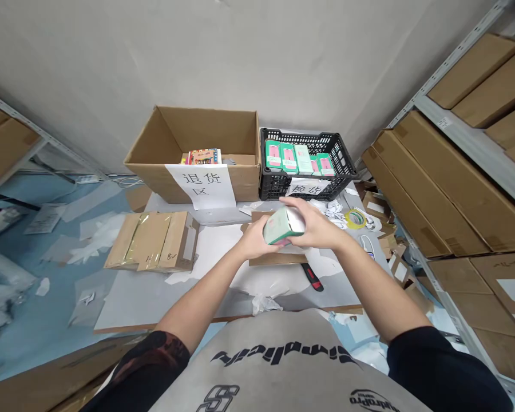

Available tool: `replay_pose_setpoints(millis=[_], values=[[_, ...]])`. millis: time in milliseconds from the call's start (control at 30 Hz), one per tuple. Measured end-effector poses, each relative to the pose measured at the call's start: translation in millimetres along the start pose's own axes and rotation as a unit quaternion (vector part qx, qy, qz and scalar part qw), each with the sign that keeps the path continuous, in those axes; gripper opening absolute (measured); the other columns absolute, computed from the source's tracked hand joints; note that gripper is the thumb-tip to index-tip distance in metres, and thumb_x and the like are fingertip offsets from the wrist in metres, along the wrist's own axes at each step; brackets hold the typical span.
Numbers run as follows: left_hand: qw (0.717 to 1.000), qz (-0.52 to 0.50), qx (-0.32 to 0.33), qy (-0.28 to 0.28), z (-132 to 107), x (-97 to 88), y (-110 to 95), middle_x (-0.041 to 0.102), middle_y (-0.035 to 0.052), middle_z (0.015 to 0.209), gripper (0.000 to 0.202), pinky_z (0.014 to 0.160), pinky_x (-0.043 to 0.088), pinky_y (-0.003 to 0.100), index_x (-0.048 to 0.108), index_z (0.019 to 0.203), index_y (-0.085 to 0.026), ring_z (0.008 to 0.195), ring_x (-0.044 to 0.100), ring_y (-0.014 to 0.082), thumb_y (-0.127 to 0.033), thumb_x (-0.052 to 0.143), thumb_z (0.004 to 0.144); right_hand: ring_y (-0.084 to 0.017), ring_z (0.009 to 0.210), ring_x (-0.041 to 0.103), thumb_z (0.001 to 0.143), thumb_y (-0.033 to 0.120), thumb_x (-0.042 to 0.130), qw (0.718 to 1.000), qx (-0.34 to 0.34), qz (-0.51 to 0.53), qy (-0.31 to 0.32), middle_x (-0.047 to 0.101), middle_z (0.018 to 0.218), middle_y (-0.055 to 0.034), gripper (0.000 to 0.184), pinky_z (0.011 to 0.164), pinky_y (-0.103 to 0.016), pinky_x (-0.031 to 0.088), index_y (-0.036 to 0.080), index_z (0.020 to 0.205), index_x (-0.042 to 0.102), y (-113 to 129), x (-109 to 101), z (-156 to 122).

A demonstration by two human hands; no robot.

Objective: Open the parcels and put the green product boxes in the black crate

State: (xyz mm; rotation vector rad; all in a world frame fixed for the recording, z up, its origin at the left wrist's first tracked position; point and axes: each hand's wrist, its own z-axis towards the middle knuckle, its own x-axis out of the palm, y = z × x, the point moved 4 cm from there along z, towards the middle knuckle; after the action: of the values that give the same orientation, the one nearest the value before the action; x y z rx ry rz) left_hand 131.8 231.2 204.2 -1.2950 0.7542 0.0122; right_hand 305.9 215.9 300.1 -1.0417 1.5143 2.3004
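Observation:
Both my hands hold a small green and pink product box (pixel 282 227) above the white table top (pixel 154 292). My left hand (pixel 253 237) grips its left end from below, fingers closed round it. My right hand (pixel 313 223) covers its right end from above, fingers wrapped over it. Under the hands lies a flat brown cardboard piece (pixel 274 258). Behind them a black plastic crate (pixel 304 186) holds several similar green and pink boxes (pixel 298 157) standing upright.
An open cardboard box (pixel 197 151) with a paper sign stands at the back left. Flat brown packets (pixel 154 240) lie at the left. A red and black cutter (pixel 312 277), a tape roll (pixel 355 218) and crumpled paper lie around. Shelves of cartons (pixel 446 183) stand at the right.

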Motion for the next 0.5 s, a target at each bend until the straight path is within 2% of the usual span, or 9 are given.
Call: replay_pose_setpoints(millis=[67, 133, 167, 200, 267, 333, 433, 500], values=[[0.996, -0.074, -0.030, -0.041, -0.3, 0.1, 1.8, 0.066, 0.0094, 0.118, 0.081, 0.091, 0.051, 0.042, 0.051, 0.129, -0.020, 0.106, 0.063, 0.0299, -0.049, 0.083, 0.061, -0.030, 0.127, 0.050, 0.063, 0.039, 0.085, 0.993, 0.030, 0.066, -0.092, 0.052, 0.137, -0.0084, 0.088, 0.108, -0.045, 0.040, 0.030, 0.140, 0.042, -8.1, 2.5, -1.6], [0.982, -0.173, -0.048, -0.051, -3.1, 4.6, 5.3, 0.066, 0.0102, 0.119, 0.082, 0.092, 0.051, 0.043, 0.052, 0.128, -0.018, 0.107, 0.063, 0.0294, -0.049, 0.085, 0.060, -0.027, 0.123, 0.053, 0.068, 0.045, 0.082, 0.967, 0.091, 0.163, -0.174, 0.053, 0.133, -0.0094, 0.079, 0.104, -0.045, 0.045, 0.029, 0.135, 0.043, -23.7, 14.5, -12.1], [0.971, -0.227, -0.060, -0.041, -5.9, 9.0, 6.8, 0.067, 0.0104, 0.118, 0.081, 0.091, 0.052, 0.043, 0.053, 0.127, -0.018, 0.106, 0.064, 0.0289, -0.050, 0.085, 0.060, -0.026, 0.118, 0.057, 0.070, 0.048, 0.079, 0.951, 0.125, 0.218, -0.181, 0.056, 0.129, -0.0095, 0.071, 0.101, -0.045, 0.048, 0.029, 0.130, 0.045, -31.7, 25.4, -19.3], [0.957, -0.280, -0.075, -0.026, -9.8, 14.6, 7.8, 0.068, 0.0104, 0.116, 0.079, 0.089, 0.053, 0.043, 0.054, 0.126, -0.017, 0.103, 0.065, 0.0284, -0.050, 0.085, 0.060, -0.025, 0.112, 0.060, 0.071, 0.049, 0.078, 0.938, 0.158, 0.263, -0.162, 0.059, 0.124, -0.0093, 0.065, 0.099, -0.045, 0.049, 0.028, 0.124, 0.048, -38.4, 38.6, -26.7], [0.925, -0.362, -0.114, 0.005, -20.9, 27.4, 8.7, 0.070, 0.0104, 0.110, 0.076, 0.085, 0.054, 0.042, 0.056, 0.123, -0.016, 0.097, 0.068, 0.0278, -0.048, 0.085, 0.061, -0.023, 0.107, 0.062, 0.070, 0.047, 0.080, 0.914, 0.205, 0.317, -0.144, 0.062, 0.116, -0.0077, 0.057, 0.097, -0.044, 0.049, 0.026, 0.113, 0.050, -47.0, 61.1, -42.9], [0.902, -0.406, -0.147, 0.012, -34.2, 37.6, 8.8, 0.070, 0.0105, 0.110, 0.071, 0.084, 0.054, 0.041, 0.058, 0.121, -0.016, 0.097, 0.068, 0.0278, -0.045, 0.085, 0.063, -0.022, 0.103, 0.063, 0.066, 0.043, 0.084, 0.896, 0.231, 0.351, -0.145, 0.064, 0.108, -0.0052, 0.055, 0.096, -0.043, 0.050, 0.026, 0.106, 0.051, -49.6, 76.0, -57.0], [0.892, -0.423, -0.160, -0.015, -51.1, 42.1, 8.5, 0.069, 0.0099, 0.114, 0.063, 0.088, 0.053, 0.040, 0.059, 0.119, -0.018, 0.103, 0.066, 0.0271, -0.044, 0.083, 0.067, -0.021, 0.100, 0.064, 0.062, 0.037, 0.087, 0.879, 0.236, 0.392, -0.134, 0.065, 0.104, -0.0033, 0.056, 0.094, -0.041, 0.051, 0.027, 0.104, 0.051, -46.1, 87.6, -69.6], [0.901, -0.406, -0.150, -0.024, -58.3, 39.1, 6.3, 0.069, 0.0092, 0.116, 0.063, 0.090, 0.053, 0.039, 0.057, 0.121, -0.018, 0.105, 0.065, 0.0265, -0.043, 0.083, 0.069, -0.021, 0.102, 0.064, 0.062, 0.036, 0.088, 0.878, 0.227, 0.405, -0.114, 0.065, 0.107, -0.0032, 0.058, 0.095, -0.041, 0.051, 0.028, 0.106, 0.051, -42.3, 90.4, -73.3]])
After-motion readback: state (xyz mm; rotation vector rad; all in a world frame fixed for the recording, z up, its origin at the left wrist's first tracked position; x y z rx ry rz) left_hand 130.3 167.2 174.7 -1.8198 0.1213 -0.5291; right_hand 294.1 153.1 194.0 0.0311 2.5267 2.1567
